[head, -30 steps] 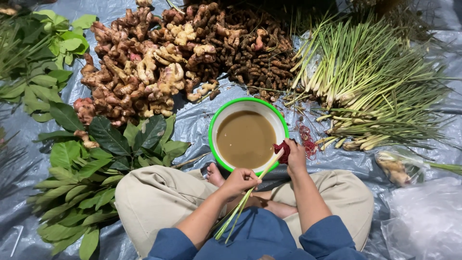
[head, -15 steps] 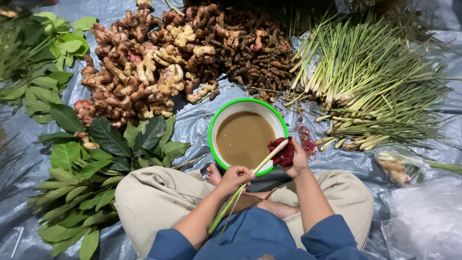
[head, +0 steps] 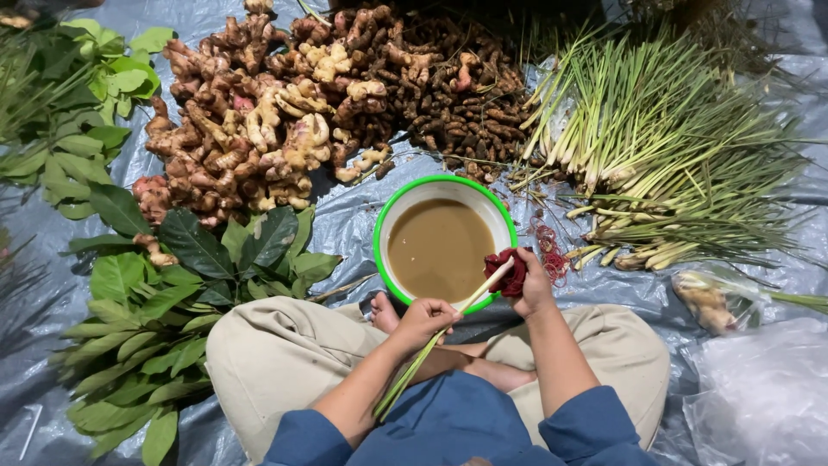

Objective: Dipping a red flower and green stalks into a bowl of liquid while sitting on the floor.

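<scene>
1. Step in hand, as I judge it: wiping or scrubbing 1 lemongrass stalk (head: 448,324) held over the lap, just beside the near rim of the bowl (head: 390,223).
2. The left hand (head: 424,318) has its fingers clenched round the middle of the stalk, whose green end runs down toward the blue sleeves and whose pale end points up to the right.
3. The right hand (head: 533,285) has its fingers grasping a dark red cloth (head: 511,270), which touches the pale end of the stalk at the bowl's near right rim.
4. The next move seems to call for a steady grip with the left hand while the cloth works along the pale end, close to the bowl.
5. Counts: 1 bowl, white with a green rim, holding murky brown water; 1 stalk in hand; 1 cloth.
6. On the grey plastic sheet (head: 345,216): 1 heap of ginger roots (head: 259,129) at the far edge, 1 darker heap of small roots (head: 448,86) beside it, 1 pile of lemongrass (head: 673,147) at the right, and leaves (head: 155,293) along the left edge. Pieces are too many to count.
</scene>
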